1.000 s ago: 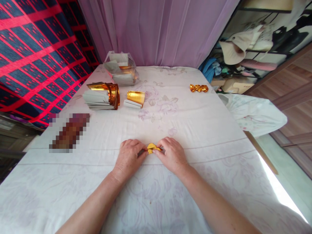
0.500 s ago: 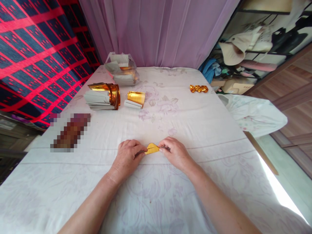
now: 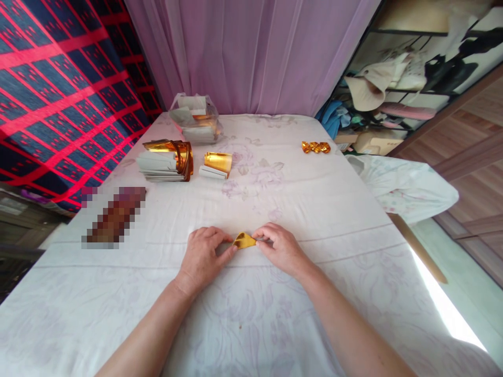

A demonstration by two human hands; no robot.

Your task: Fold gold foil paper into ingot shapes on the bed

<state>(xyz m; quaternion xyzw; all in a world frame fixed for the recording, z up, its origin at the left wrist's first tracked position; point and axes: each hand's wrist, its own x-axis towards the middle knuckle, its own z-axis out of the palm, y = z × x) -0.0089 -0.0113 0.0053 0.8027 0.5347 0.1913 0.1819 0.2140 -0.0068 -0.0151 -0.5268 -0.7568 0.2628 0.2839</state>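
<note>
Both the left hand [image 3: 202,255] and right hand [image 3: 281,247] have fingers pinched on a half-folded gold foil paper [image 3: 244,240] lying on the near bench [image 3: 251,314], three finished gold pieces [image 3: 315,147] lie far right, and stacks of unfolded sheets [image 3: 165,159] wait far left.

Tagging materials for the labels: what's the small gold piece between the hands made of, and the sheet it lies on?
Gold piece: looks like thin metallic foil paper, glossy gold, holding sharp creases; the left hand and right hand pinch its ends. Whether it has a paper backing cannot be told here. Sheet: woven fabric, matte white with a faint floral print, showing soft wrinkles and fold lines.
</note>
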